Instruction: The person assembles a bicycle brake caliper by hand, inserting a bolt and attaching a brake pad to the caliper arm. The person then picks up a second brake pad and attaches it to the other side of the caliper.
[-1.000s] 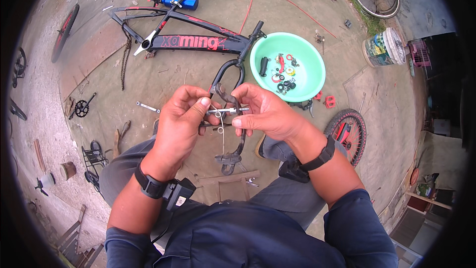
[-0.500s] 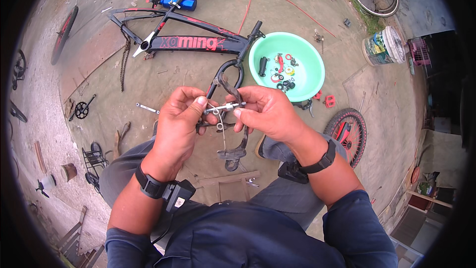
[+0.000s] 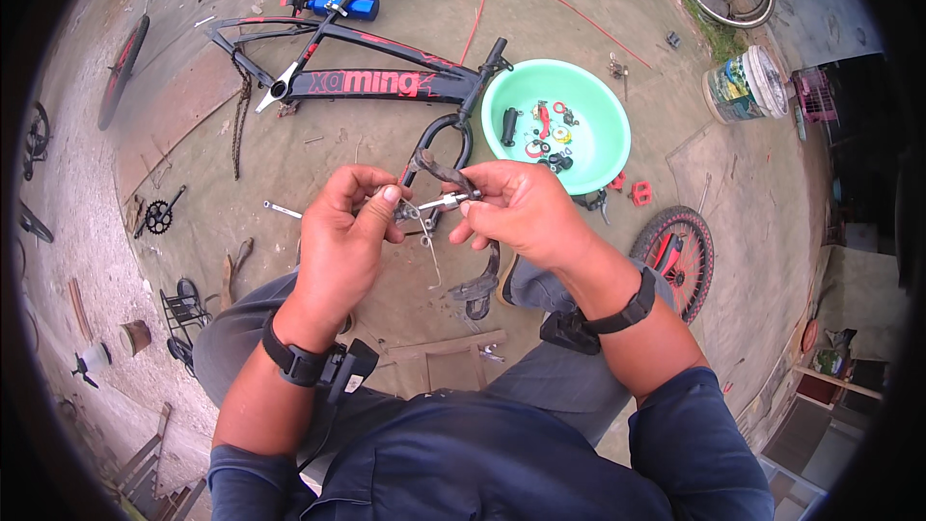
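A dark, worn bicycle brake caliper [image 3: 475,289] hangs between my hands, its curved arm running from the top down behind my right fingers. A silver bolt [image 3: 444,203] crosses it, level between my fingertips. My left hand [image 3: 338,246] is closed, thumb and fingers pinching the bolt's left end and the small metal parts there. From that side a thin bent wire spring [image 3: 430,256] dangles. My right hand [image 3: 529,212] pinches the bolt's right end, close against the caliper arm. The fingers partly cover where these parts join.
Beyond my hands lies a black and red bicycle frame [image 3: 386,86] with its fork. A mint-green basin [image 3: 606,159] holds several small parts. To the right are a wheel [image 3: 709,275] and a red pedal [image 3: 640,193]; a crankset [image 3: 157,216] and wrench [image 3: 282,209] lie left.
The caliper's lower end has swung to the right, and the wire spring has tilted. Both hands have shifted slightly upward, keeping their pinch.
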Tool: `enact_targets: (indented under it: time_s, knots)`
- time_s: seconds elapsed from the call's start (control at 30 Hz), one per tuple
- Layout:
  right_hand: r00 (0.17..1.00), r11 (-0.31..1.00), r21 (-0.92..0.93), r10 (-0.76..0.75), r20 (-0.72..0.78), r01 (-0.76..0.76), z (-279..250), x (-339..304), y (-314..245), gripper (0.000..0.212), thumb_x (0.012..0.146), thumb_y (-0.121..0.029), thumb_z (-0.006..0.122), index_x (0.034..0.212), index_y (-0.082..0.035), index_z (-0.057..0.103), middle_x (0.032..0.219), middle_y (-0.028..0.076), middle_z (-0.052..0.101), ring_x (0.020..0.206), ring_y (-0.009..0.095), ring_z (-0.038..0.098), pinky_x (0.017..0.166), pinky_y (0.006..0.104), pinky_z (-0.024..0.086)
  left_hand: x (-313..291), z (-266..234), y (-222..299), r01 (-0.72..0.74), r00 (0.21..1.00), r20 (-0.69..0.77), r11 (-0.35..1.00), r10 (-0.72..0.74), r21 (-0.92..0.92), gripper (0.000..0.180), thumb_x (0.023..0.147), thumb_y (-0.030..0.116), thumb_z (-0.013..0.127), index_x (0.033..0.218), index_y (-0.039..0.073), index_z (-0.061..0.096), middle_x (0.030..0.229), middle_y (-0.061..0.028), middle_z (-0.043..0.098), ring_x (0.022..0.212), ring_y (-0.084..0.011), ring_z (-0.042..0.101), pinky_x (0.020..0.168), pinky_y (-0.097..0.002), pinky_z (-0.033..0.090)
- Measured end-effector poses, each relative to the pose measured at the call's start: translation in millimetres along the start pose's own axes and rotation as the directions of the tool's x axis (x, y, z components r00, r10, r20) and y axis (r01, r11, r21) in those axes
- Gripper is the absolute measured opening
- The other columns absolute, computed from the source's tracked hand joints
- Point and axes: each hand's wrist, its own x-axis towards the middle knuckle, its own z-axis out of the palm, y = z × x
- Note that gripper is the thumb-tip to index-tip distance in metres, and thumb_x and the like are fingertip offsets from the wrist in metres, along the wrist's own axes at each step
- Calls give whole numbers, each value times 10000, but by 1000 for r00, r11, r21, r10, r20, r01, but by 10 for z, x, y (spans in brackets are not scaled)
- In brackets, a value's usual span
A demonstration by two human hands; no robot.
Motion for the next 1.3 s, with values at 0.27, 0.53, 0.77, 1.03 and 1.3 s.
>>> enact_targets:
  time_s: [0.27, 0.53, 0.77, 1.03, 1.3]
  knots:
    - [994, 992, -65, 108, 25, -106, -35, 8, 14, 327, 903, -30, 570, 1212, 72, 601, 1026, 113, 679, 840, 183, 718, 677, 256, 569, 23, 21, 36, -75, 996, -45, 997, 76, 24, 107, 964, 61, 623, 1053, 11, 593, 949, -68, 680, 678, -72, 587, 594, -205, 479]
    - [980, 987, -52, 158, 119, -153, -72, 28, 42, 304, 922, -69, 586, 1184, 83, 613, 952, 97, 675, 856, 195, 719, 683, 255, 564, 24, 85, 13, -147, 985, -73, 984, 154, 98, 126, 918, 14, 673, 1004, -10, 585, 868, -55, 655, 687, -61, 600, 580, -216, 510]
    - [970, 979, 43, 188, 155, -197, -91, 23, 37, 313, 930, -95, 605, 1187, 83, 608, 945, 97, 673, 861, 204, 718, 683, 260, 566, 8, 103, 16, -165, 984, -50, 980, 171, 108, 136, 908, 26, 692, 982, -6, 581, 816, -35, 650, 656, -60, 586, 569, -214, 496]
    - [964, 977, 67, 189, 188, -204, -130, 17, 25, 306, 947, -101, 612, 1197, 74, 608, 986, 97, 675, 880, 190, 714, 696, 254, 565, 10, 122, -33, -154, 988, 4, 987, 154, 52, 135, 899, 16, 700, 951, 3, 575, 779, -17, 639, 649, -52, 567, 557, -210, 467]
    - [959, 984, 39, 159, 234, -173, -141, 39, 74, 289, 952, -97, 611, 1197, 56, 618, 1007, 83, 677, 896, 183, 710, 698, 249, 562, -2, 101, -97, -226, 973, 87, 955, 213, 194, 138, 911, -1, 678, 956, 30, 551, 771, -1, 608, 651, -52, 569, 575, -205, 474]
